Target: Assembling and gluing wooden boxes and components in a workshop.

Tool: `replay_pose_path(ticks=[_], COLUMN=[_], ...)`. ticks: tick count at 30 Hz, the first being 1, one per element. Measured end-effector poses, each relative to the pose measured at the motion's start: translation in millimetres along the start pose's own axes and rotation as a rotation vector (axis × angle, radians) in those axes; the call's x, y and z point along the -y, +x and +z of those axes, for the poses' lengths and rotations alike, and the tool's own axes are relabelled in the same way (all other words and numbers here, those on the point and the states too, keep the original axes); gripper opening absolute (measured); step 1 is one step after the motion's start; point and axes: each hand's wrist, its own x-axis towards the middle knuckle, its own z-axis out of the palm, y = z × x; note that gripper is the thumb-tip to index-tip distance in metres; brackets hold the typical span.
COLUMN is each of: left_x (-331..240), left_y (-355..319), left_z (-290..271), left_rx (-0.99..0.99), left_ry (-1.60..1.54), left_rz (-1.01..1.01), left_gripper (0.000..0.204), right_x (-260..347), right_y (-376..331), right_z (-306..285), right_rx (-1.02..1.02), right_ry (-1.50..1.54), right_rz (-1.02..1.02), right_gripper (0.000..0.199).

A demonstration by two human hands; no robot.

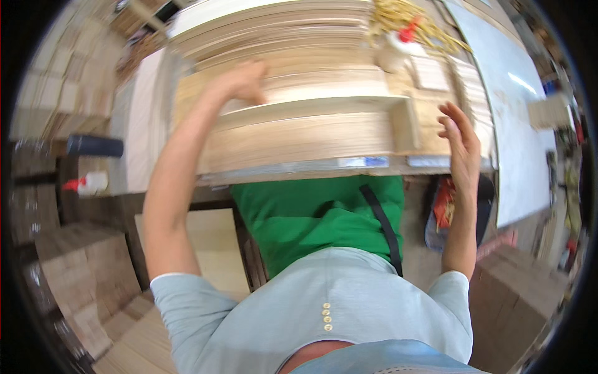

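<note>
A long thin wooden strip (324, 104) stands on edge across the bench, meeting a short upright wooden piece (405, 124) at its right end. In front of the strip, a flat wooden board (299, 138) lies along the bench's near edge. My left hand (246, 81), smeared by motion, is over the left part of the strip; whether its fingers hold anything cannot be made out. To the right of the short piece, my right hand (460, 134) is raised with fingers extended and nothing in them.
Stacked wooden boards (274, 31) fill the back of the bench. A white bottle with a red tip (392, 53) stands at the back right, beside a yellow tangle of bands or cord (423, 25). A second red-tipped bottle (94, 182) and a dark cylinder (94, 145) are at left.
</note>
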Motion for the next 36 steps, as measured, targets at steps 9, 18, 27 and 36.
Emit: replay_pose_path(ticks=[9, 18, 27, 36], left_x=[14.4, 16.0, -105.0, -123.1], left_y=[-21.0, -161.8, -131.6, -197.4], left_z=[-33.0, -102.9, -14.9, 38.0], left_rx=[-0.064, -0.759, -0.512, -0.767], left_ry=[-0.419, -0.641, -2.088, -0.873], left_rz=[0.074, 0.016, 1.185, 0.323], left_gripper=[0.039, 0.031, 0.039, 0.041], right_x=[9.4, 70.4, 109.6, 98.2], right_y=[-22.8, -22.3, 8.5, 15.6], right_z=[-20.1, 24.5, 109.7, 33.5], right_rx=[-0.079, 0.124, 0.902, 0.546], right_ry=[0.055, 0.303, 0.339, -0.246], right_rz=[-0.018, -0.25, -0.405, -0.555], right_gripper=[0.035, 0.034, 0.098, 0.102])
